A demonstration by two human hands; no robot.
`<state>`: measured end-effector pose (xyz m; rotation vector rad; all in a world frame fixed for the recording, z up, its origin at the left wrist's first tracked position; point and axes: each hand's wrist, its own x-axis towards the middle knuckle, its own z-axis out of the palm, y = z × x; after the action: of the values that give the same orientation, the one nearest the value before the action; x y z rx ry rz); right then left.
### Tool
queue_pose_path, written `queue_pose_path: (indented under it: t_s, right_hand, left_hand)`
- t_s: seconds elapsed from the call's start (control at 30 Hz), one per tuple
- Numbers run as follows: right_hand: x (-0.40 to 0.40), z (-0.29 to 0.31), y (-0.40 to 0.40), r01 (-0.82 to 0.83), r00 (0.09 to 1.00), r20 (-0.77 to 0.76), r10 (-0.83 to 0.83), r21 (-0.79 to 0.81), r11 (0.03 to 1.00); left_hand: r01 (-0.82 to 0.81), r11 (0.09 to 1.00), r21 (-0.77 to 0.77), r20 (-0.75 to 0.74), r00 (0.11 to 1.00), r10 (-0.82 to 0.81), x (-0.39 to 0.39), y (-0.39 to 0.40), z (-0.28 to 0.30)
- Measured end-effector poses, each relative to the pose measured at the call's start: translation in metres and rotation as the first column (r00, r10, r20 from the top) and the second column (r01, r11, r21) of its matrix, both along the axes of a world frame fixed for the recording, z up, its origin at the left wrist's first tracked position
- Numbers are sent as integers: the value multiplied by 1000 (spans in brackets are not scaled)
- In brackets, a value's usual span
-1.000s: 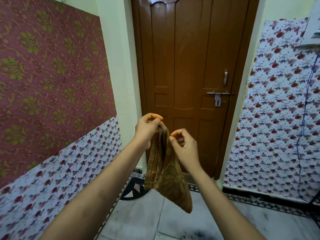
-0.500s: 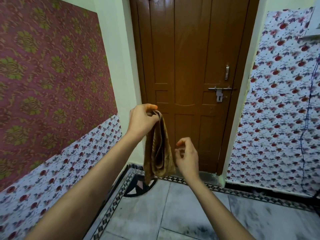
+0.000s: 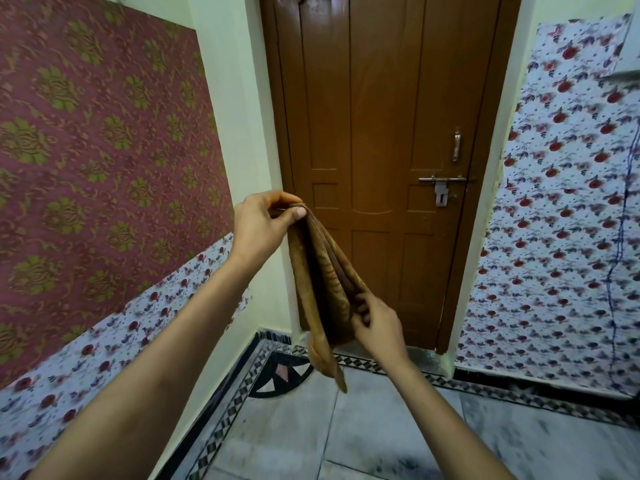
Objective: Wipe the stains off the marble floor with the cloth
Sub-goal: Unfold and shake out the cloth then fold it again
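A narrow corner with a brown door (image 3: 381,161) and flowered wall covering stands above the marble floor (image 3: 398,427), where grey smudges show near the lower edge. The cloth (image 3: 322,289) is not on the floor; it hangs folded in the air in front of the door, between the two hands. The left hand (image 3: 263,223) pinches its top edge between thumb and fingers. The right hand (image 3: 377,323), which half a second ago is free and just beside the cloth with its fingers loosely together, now grips the lower folds, fingers curled into them. The left hand is also a little lower than it is half a second ago, and the cloth slants from upper left to lower right. I judge that the person is arranging the cloth into a pad; the wiping is not yet begun, and the stains are untouched.
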<state>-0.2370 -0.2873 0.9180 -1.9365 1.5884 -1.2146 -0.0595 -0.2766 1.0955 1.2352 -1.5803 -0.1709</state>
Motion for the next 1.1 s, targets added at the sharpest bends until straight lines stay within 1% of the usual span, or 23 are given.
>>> queue_pose_path:
  t_s: [0.1, 0.2, 0.27, 0.43, 0.57, 0.63, 0.77, 0.8, 0.83, 0.87, 0.9, 0.97, 1.0, 1.03, 1.1]
  right_hand:
    - [-2, 3, -6, -36, 994, -107, 38, 22, 999]
    - [1, 4, -8, 9, 991, -134, -11, -17, 1000]
    - [4, 4, -9, 58, 989, -132, -62, -41, 998]
    - [11, 11, -12, 138, 987, -72, -142, -66, 988]
    - [18, 11, -12, 163, 986, -26, -168, -118, 979]
    - [21, 12, -11, 163, 985, -33, -167, -101, 981]
    - [23, 14, -13, 145, 983, -107, -148, -40, 989]
    - [20, 15, -14, 123, 989, -76, -124, -9, 992]
    - [16, 16, -15, 82, 997, 2, -82, 30, 996]
    - [9, 18, -16, 17, 993, 115, -26, 75, 997]
    - [2, 22, -16, -63, 970, 240, 38, 98, 993]
    - [-14, 33, -14, -164, 886, 453, 98, 108, 981]
    - [-20, 37, -14, -178, 849, 520, 98, 107, 978]
    - [-26, 43, -13, -176, 828, 553, 91, 101, 979]
    - [-31, 54, -15, -169, 810, 580, 82, 97, 981]
  left_hand:
    - [6, 999, 46, -59, 998, -4, 5, -3, -4]
    - [30, 997, 66, -104, 994, -23, 7, -3, -6]
    - [40, 997, 71, -118, 992, -32, 9, -2, -7]
    - [83, 994, 72, -194, 979, -68, 18, 2, -4]
    - [115, 992, 58, -231, 968, -99, 23, 5, -4]
    - [132, 990, 53, -239, 964, -116, 25, 6, -4]
    - [123, 991, 58, -236, 966, -106, 36, 2, -9]
    - [98, 993, 67, -229, 970, -81, 42, 0, -11]
    - [63, 995, 79, -216, 975, -45, 48, -3, -13]
    - [17, 995, 99, -203, 979, 4, 56, -7, -16]
    - [-35, 991, 129, -196, 979, 60, 65, -9, -20]
    - [-94, 973, 212, -219, 966, 141, 79, -12, -31]
    - [-86, 963, 254, -235, 961, 148, 84, -13, -38]
    - [-64, 956, 288, -242, 961, 137, 86, -13, -44]
    - [-31, 946, 322, -234, 966, 111, 84, -12, -56]
